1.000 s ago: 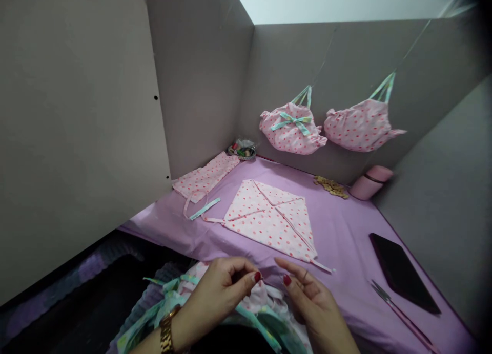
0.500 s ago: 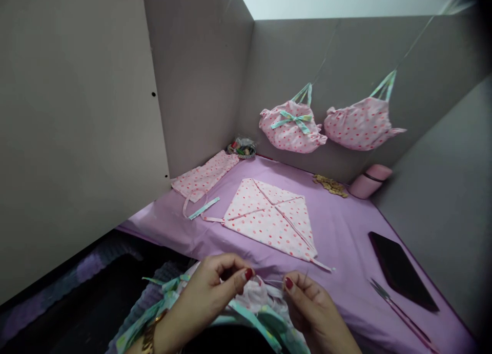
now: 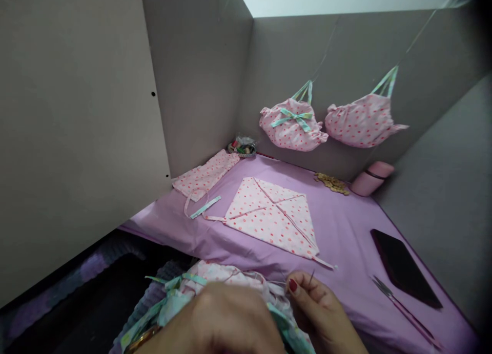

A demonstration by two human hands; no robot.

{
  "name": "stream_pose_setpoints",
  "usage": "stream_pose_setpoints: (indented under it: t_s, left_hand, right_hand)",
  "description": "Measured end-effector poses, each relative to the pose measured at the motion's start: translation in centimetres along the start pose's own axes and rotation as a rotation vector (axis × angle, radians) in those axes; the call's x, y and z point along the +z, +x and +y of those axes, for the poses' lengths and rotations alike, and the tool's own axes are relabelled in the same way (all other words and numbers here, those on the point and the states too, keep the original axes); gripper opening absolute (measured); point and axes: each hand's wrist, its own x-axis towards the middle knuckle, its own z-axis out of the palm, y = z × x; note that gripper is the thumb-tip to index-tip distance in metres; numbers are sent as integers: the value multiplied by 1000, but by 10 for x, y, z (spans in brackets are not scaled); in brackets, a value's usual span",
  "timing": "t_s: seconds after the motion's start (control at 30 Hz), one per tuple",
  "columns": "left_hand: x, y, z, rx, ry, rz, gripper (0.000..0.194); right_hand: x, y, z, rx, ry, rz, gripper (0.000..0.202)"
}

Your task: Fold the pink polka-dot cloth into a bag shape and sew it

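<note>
My right hand (image 3: pixel 317 310) is pinched on a sewing needle (image 3: pixel 312 275), whose tip points up past the fingers. From that pinch a thin thread (image 3: pixel 277 282) runs left. My left hand (image 3: pixel 230 318), smeared by motion, is close to the camera with its back towards me; its fingers are hidden. Below both hands a pink dotted cloth (image 3: pixel 219 271) with mint-green ties (image 3: pixel 172 297) lies bunched in my lap, partly covered by the left hand. On the table ahead, a flat dotted square (image 3: pixel 269 215) with crossing seams and strap ends is spread out.
A purple-covered table (image 3: pixel 342 241) carries a folded dotted cloth (image 3: pixel 211 172), a mint strip (image 3: pixel 205 207), a small basket (image 3: pixel 246 150), a pink cylinder (image 3: pixel 372 179), a black tablet-like slab (image 3: pixel 405 269) and pink-handled scissors (image 3: pixel 409 315). Two dotted bags (image 3: pixel 294 133) hang at the back wall.
My left hand has left its pinch near the cloth and come up towards the camera, now blurred. The right hand keeps its pinch, almost in place.
</note>
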Motion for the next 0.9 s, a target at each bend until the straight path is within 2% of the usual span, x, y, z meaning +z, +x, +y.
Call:
stream_pose_setpoints:
  t_s: [0.1,0.2,0.3,0.4,0.5,0.57,0.67,0.73,0.8,0.83,0.9]
  left_hand:
    - [9,12,-17,-80,257,90,11]
    - [22,16,-32,-85,454,40,14]
    - [29,16,-40,-80,519,-22,13]
    - [30,16,-42,-82,524,-20,16]
    - [30,16,-42,-151,343,-18,18]
    - [33,16,-43,-273,46,-13,17]
    - [40,17,-49,-504,-525,42,20]
    - [46,17,-54,-592,-753,112,21]
    - [51,16,-59,-568,-715,175,21]
    - [52,15,-61,-507,-605,197,20]
    - [52,13,-65,-295,-283,210,16]
  right_hand:
    - [0,0,-1,-49,-35,-41,45]
    - [2,0,-3,-121,-71,-69,39]
    - [2,-1,-3,-160,-105,-83,35]
    - [0,-2,-2,-163,-136,-78,34]
    - [-1,-2,0,-134,-129,-85,34]
    - [-1,-1,2,-119,-125,-112,34]
    - [2,0,6,-142,-189,-169,35]
    - [3,1,10,-177,-281,-210,35]
    - [4,1,14,-214,-379,-256,37]
    - [5,0,15,-231,-417,-275,37]
    - [5,0,15,-256,-452,-291,37]
